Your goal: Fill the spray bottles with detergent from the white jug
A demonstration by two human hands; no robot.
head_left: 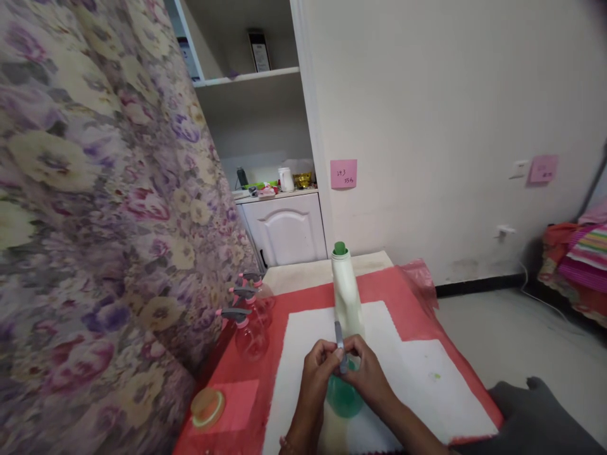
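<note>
On the white sheet in front of me stands a clear spray bottle [345, 398] with green liquid in it. Its grey spray head [339, 338] points away from me, towards a tall pale jug. My left hand [318, 370] is closed, its thumb and fingers pinching the left side of the spray head. From the right, my right hand [367, 373] closes on the same head near the bottle's neck. My fingers cover the collar, so I cannot tell how it sits on the neck. The pale jug [346, 291], with a green inner spout and no cap, stands just beyond my hands.
Several empty spray bottles [251, 341] with grey heads line the left side of the red tablecloth [303, 300]. A round yellowish lid [207, 407] lies front left. White sheets [436, 404] cover the middle. A floral curtain [118, 221] hangs close on the left; a shelf unit stands behind.
</note>
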